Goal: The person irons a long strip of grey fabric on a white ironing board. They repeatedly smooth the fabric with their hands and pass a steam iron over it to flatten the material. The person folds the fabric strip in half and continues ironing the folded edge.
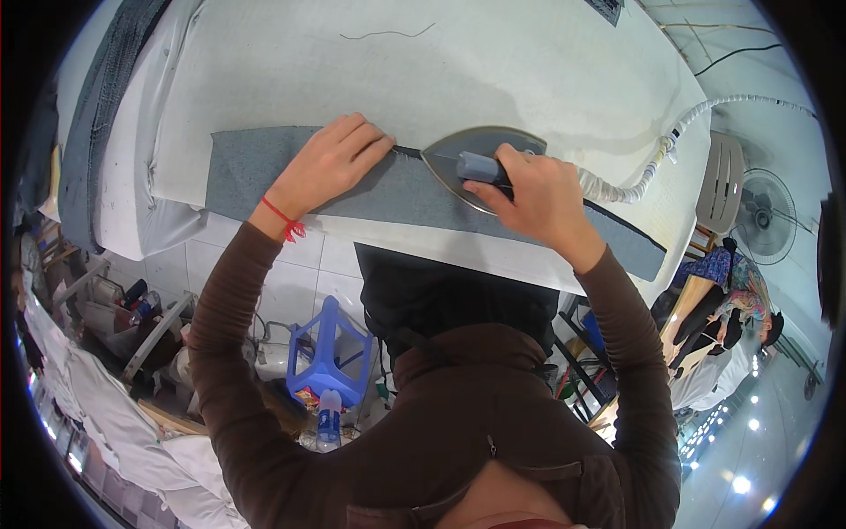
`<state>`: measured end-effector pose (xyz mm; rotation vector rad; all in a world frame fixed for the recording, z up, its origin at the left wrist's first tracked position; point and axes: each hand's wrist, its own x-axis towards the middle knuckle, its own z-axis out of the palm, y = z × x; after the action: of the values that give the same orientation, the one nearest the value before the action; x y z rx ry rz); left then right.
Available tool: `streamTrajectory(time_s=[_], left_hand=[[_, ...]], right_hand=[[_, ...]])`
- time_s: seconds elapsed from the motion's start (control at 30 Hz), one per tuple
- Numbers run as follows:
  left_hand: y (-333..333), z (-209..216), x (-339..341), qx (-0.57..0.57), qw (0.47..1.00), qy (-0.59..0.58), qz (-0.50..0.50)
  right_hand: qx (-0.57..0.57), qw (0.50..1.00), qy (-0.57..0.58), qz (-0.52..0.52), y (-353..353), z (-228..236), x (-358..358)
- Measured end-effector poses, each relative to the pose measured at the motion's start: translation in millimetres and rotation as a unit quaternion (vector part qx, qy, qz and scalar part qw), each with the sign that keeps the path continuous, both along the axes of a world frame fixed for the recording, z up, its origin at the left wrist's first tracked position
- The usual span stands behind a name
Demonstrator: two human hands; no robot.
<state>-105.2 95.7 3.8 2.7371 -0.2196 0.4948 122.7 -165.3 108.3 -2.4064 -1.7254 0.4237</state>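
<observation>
A long strip of grey-blue fabric (264, 181) lies along the near edge of the white padded ironing table (291, 75). My right hand (546, 194) is wrapped round the handle of a steam iron (511, 139), whose soleplate rests on the strip with its tip pointing left. Along the strip's far edge runs a narrow dark band (407, 152), reaching the iron's tip. My left hand (333, 160) is closed at that edge, thumb and fingers pinching it just left of the iron. Exactly how much cloth sits between those fingertips is hidden.
A wrapped hose (630, 189) runs from the iron toward the right. One loose thread (388, 33) lies farther back on the table. Dark folded cloth (106, 132) hangs at the left end. Below stand a blue plastic stool (330, 353) and a bottle (329, 423). A fan (763, 216) and another person (749, 295) are at right.
</observation>
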Motion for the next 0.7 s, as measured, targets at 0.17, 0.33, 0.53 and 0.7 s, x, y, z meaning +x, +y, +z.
streamTrajectory(time_s=[0.17,0.33,0.53,0.7], left_hand=[[10,4,-4,0.002,1.000,0.011,0.001],[19,2,-17,0.012,1.000,0.003,-0.002],[29,-4,-27,0.011,1.000,-0.009,-0.015],[31,-4,-27,0.001,1.000,-0.023,-0.018]], right_hand=[[0.006,1.000,-0.004,-0.002,1,-3,-1],[0.005,1.000,-0.001,0.009,2,-1,-5],[-0.021,1.000,-0.001,0.011,25,2,-17],[0.015,1.000,0.005,0.022,22,-6,-14]])
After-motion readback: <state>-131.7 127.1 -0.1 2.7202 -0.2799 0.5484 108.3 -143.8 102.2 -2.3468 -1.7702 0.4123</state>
